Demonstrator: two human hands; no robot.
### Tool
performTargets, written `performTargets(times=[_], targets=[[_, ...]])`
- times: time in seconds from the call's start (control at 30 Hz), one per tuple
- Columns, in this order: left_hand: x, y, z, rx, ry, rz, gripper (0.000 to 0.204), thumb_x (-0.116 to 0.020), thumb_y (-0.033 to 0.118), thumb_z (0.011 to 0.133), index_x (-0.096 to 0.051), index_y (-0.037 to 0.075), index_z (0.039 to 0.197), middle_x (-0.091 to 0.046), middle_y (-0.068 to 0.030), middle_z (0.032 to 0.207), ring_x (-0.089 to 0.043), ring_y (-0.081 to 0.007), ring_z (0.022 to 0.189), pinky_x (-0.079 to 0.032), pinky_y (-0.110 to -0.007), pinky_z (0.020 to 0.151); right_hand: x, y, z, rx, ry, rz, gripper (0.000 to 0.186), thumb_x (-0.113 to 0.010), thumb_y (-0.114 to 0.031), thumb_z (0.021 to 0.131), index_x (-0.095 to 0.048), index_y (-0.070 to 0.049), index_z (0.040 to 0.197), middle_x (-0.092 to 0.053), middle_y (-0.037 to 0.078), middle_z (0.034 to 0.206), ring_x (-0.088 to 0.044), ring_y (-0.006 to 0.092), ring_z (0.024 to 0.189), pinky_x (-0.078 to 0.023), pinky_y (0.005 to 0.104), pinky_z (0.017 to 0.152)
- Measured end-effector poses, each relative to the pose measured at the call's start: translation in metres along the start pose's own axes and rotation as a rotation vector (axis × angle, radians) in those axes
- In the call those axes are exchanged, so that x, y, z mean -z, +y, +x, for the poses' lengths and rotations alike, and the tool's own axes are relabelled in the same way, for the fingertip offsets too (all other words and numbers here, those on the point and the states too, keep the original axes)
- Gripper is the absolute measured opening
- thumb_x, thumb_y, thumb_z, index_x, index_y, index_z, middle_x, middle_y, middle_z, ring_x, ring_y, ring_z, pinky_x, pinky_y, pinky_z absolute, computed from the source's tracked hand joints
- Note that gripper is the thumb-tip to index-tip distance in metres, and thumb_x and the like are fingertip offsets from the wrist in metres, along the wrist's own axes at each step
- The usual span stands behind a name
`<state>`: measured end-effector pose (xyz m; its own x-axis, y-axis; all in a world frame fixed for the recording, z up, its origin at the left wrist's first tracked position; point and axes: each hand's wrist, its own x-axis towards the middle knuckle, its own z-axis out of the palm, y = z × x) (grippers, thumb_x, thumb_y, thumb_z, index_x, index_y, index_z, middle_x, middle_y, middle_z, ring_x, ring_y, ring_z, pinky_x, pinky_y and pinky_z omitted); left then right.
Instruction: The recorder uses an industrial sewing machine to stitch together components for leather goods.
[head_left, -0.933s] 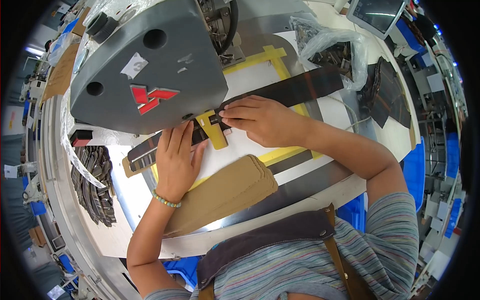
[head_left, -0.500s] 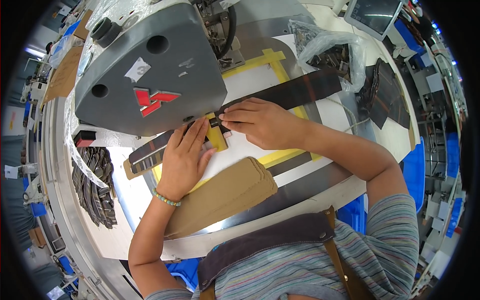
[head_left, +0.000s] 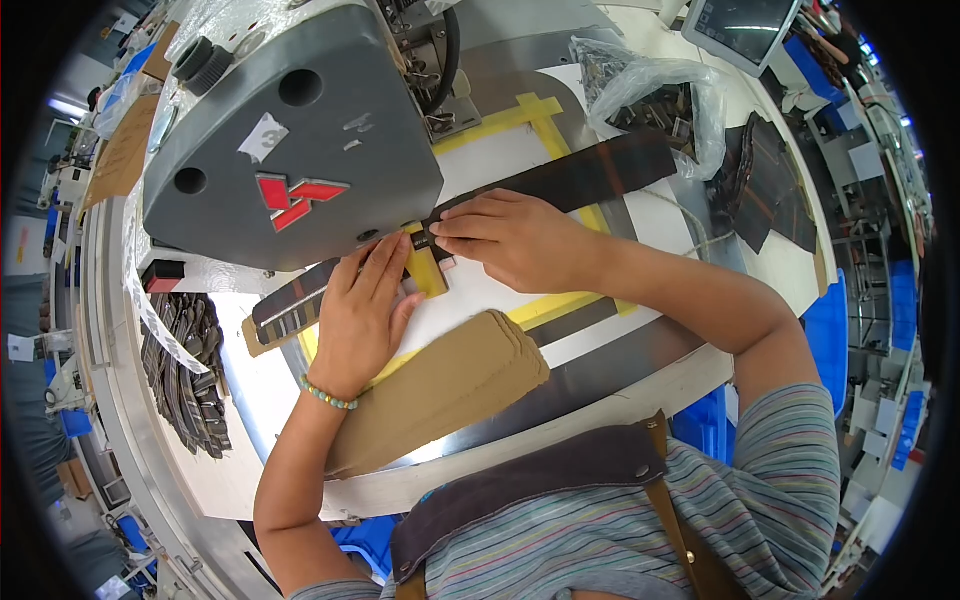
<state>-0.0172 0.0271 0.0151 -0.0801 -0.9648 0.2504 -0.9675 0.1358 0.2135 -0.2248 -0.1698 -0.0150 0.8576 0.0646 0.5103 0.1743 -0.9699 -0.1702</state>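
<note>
A long dark plaid fabric strip point(head_left: 610, 172) lies slantwise across the white work plate, below the head of a grey sewing machine point(head_left: 330, 130). My left hand point(head_left: 360, 310) rests on the strip with its fingers stretched out flat, their tips beside a short yellow tape piece point(head_left: 428, 272). From the right, my right hand point(head_left: 525, 240) brings its fingertips together at a small dark label point(head_left: 421, 240) by the tape. Its thumb is mostly hidden. Under the strip's left end shows a tan backing piece point(head_left: 254, 337). A stack of tan fabric pieces point(head_left: 450, 385) lies close in front of my hands.
Left of the plate, several dark striped strips point(head_left: 188, 370) lie in a pile. At the back right are a clear plastic bag point(head_left: 690, 90) with small dark pieces and folded dark plaid fabric point(head_left: 765, 190). A screen point(head_left: 742, 30) stands beyond. Yellow tape point(head_left: 540, 115) frames the plate.
The whole view has shifted slightly, so most things appear a little further left. Both hands keep nearly the same place on the strip, beside the yellow tape piece.
</note>
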Motion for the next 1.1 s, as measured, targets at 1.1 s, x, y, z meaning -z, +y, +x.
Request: performTargets(times=[1.1], targets=[[-0.012, -0.031, 0.022, 0.018, 0.090, 0.104, 0.028, -0.069, 0.015, 0.103, -0.072, -0.005, 0.122, -0.076, -0.0216, 0.110, -0.069, -0.0420, 0.103, -0.052, -0.049, 0.094, -0.008, 0.038, 0.023, -0.010, 0.059, -0.084, 0.033, -0.070, -0.008, 0.086, -0.078, -0.004, 0.118, -0.073, 0.006, 0.128, -0.069, 0.0246, 0.121, -0.055, 0.0409, 0.107]])
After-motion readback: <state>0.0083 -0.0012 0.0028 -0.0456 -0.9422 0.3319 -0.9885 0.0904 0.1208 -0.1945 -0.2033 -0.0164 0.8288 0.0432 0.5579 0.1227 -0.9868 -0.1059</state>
